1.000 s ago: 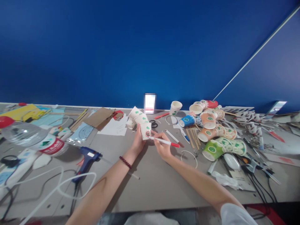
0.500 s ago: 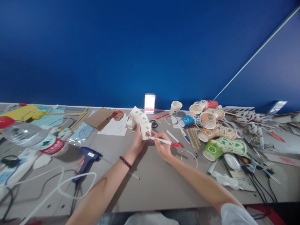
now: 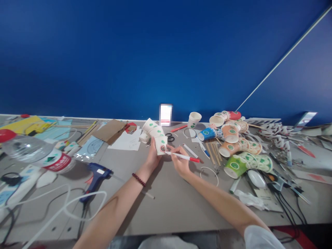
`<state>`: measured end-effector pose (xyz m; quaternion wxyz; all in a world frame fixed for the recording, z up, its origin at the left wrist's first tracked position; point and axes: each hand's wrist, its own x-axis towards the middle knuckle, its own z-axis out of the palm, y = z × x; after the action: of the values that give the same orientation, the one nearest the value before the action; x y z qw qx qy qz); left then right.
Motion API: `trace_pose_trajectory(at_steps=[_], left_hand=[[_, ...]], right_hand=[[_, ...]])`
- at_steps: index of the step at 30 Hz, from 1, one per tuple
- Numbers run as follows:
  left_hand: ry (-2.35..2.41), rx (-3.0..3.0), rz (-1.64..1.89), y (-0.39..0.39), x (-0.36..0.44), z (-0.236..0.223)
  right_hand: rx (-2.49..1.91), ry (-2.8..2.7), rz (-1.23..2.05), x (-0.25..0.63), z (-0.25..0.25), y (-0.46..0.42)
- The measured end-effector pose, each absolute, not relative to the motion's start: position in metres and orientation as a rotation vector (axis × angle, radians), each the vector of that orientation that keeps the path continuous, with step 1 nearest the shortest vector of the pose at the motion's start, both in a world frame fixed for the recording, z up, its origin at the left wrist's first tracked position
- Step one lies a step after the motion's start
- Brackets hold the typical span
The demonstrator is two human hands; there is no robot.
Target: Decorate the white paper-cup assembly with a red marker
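Several white paper cups with green leaf prints [image 3: 161, 141] are joined in a bent chain above the table. My left hand [image 3: 153, 154] is closed around the nearest cup from its left side. A round red-and-dark mark shows on that cup's lower right. A red-and-white marker [image 3: 185, 157] is pinched in my right hand [image 3: 179, 162], its tip at or very near the mark; whether it touches I cannot tell. Behind the nearest cup, the chain's far cups lean up and left.
Coloured paper cup chains [image 3: 234, 147] lie to the right, with wooden sticks [image 3: 214, 152] beside them. One white cup [image 3: 194, 120] stands at the back. To the left are a blue glue gun [image 3: 97, 178] and a large plastic bottle [image 3: 36, 152]. A lit phone [image 3: 166, 114] leans on the wall.
Almost nothing differs. Both hands, the cup chain and the marker stay in nearly the same place, with only tiny shifts.
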<state>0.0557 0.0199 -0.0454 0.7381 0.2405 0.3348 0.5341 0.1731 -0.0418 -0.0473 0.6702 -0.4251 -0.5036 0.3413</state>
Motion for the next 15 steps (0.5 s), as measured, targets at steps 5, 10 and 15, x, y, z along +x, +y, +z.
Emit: trace_pose_trajectory(at_steps=[5,10,15], left_hand=[[0.729,0.527,1.177,0.0198,0.0558,-0.0454],[0.736,0.528,1.208,0.0177,0.0561,-0.0408],[0.728,0.533,1.211,0.0172,0.0567,-0.0403]], right_hand=[[-0.933,-1.139,0.766,0.1735,-0.0476,-0.0416],[-0.962,-1.149,0.747,0.1736,-0.047,-0.042],[-0.96,-1.163,0.696,0.173,-0.0479,-0.0423]])
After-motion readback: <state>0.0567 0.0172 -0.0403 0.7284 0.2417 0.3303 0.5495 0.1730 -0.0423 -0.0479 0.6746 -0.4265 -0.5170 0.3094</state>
